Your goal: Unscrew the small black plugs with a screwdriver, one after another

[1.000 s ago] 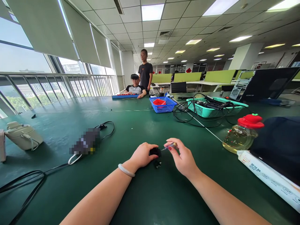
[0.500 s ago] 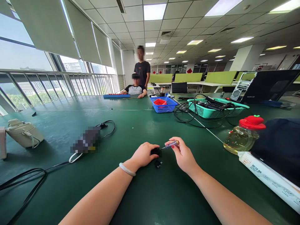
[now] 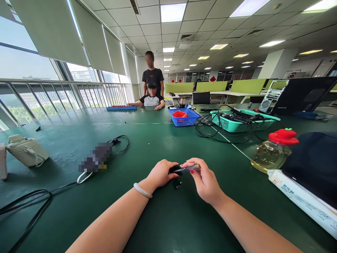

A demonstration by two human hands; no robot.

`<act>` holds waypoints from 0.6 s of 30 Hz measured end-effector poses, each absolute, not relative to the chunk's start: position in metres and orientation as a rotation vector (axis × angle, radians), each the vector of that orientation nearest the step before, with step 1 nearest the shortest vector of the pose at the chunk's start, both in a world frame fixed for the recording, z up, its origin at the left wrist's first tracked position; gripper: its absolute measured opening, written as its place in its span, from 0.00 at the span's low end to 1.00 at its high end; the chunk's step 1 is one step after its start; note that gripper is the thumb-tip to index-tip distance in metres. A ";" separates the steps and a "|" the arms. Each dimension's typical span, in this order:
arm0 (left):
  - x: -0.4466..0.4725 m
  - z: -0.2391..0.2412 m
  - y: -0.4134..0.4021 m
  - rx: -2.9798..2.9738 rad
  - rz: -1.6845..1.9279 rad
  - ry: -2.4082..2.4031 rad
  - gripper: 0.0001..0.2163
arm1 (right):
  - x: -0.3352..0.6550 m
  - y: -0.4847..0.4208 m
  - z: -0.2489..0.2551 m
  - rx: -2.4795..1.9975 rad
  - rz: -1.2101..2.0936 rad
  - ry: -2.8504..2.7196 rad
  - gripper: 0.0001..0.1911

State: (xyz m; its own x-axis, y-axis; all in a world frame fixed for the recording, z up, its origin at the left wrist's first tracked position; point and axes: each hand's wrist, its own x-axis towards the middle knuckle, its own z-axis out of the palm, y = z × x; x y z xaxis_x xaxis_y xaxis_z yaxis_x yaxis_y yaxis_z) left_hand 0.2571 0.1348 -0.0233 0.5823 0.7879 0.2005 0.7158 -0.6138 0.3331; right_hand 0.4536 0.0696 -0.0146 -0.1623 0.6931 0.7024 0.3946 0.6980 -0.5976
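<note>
My left hand (image 3: 162, 173) is closed on a small black part (image 3: 173, 170), gripping it between thumb and fingers just above the table; its exact kind is partly hidden. A screwdriver (image 3: 189, 168) with a clear purplish handle is held in the fingers of my right hand (image 3: 206, 179). Its shaft points left, and the tip meets the black part. Below the left fingertips, a small black piece with pale metal prongs (image 3: 177, 184) lies on the green table (image 3: 163, 221).
A pixelated dark device (image 3: 98, 157) with cables lies left, near a beige bottle (image 3: 27, 150). Beyond are a blue basket (image 3: 183, 121) and a green basket (image 3: 228, 126) of cables. A red-capped bottle (image 3: 271, 158) and white box (image 3: 302, 203) stand right. Two people (image 3: 153, 82) are across the table.
My right hand has shifted slightly down, and the screwdriver lies flatter against the black part. My left hand stays put. Across the table, the standing person and the blue tray have moved left.
</note>
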 end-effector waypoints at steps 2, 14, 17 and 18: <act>0.257 -0.023 0.134 2.605 0.485 1.247 0.19 | 0.451 0.068 -0.015 -0.849 0.307 -1.881 0.12; 0.258 -0.019 0.132 2.672 0.465 1.211 0.17 | 0.449 0.072 -0.012 -1.002 0.434 -1.867 0.06; 0.257 -0.020 0.132 2.668 0.469 1.239 0.20 | 0.453 0.072 -0.010 -0.947 0.399 -1.784 0.07; 0.257 -0.020 0.132 2.665 0.472 1.245 0.20 | 0.454 0.071 -0.010 -0.931 0.379 -1.759 0.07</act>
